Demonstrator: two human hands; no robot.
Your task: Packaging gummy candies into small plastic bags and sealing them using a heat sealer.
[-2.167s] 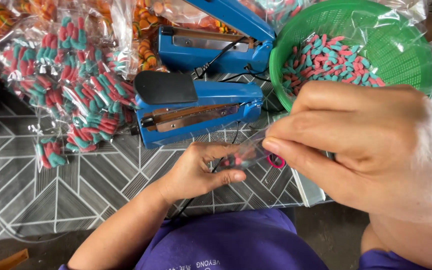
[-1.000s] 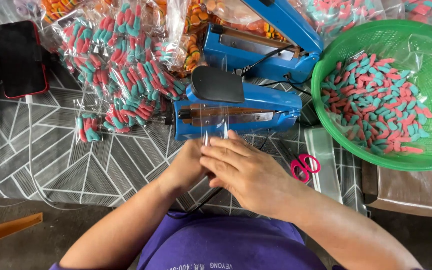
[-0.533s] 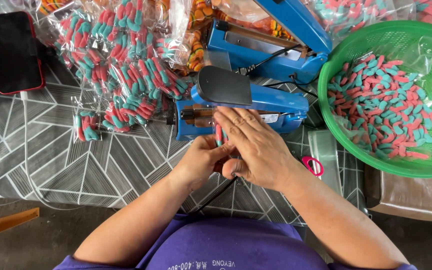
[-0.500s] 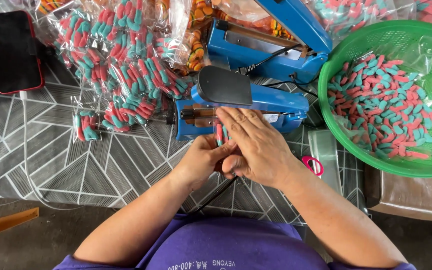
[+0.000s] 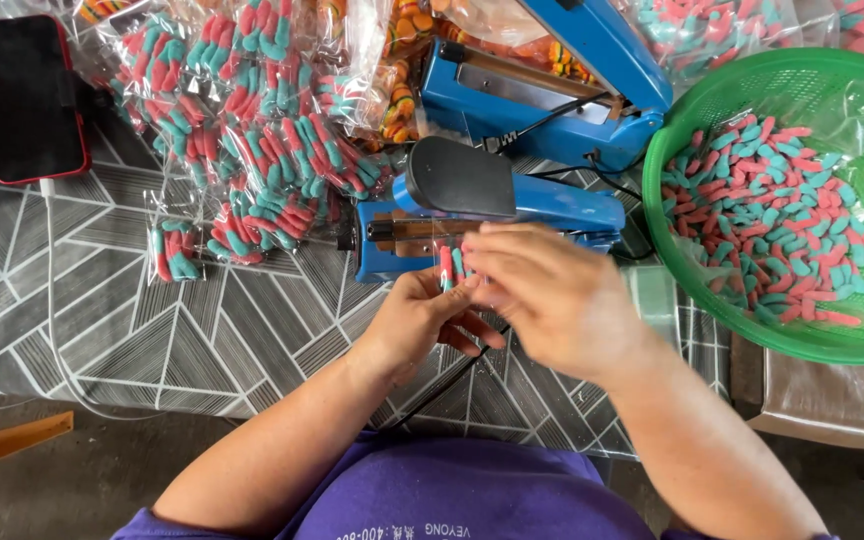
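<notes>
Both hands meet in front of a blue heat sealer point(image 5: 552, 205) with a black handle pad. My left hand point(image 5: 417, 320) pinches the lower part of a small clear bag point(image 5: 449, 262) holding red and teal gummy candies. My right hand point(image 5: 552, 295) grips the same bag from the right, its fingers over the bag's top by the sealer's jaw. The bag stands upright between my fingertips, partly hidden by my right hand.
A green basket point(image 5: 692, 130) of loose red and teal candies sits at the right. A second blue sealer point(image 5: 542, 90) stands behind. Several filled clear bags point(image 5: 252, 130) pile up at back left, one small bag point(image 5: 172, 255) apart. A red-cased phone point(image 5: 27, 95) lies far left.
My right hand came back from the basket side to the bag. Both hands lifted the small bag up to the front sealer's jaw; in the last half second they barely shifted.
</notes>
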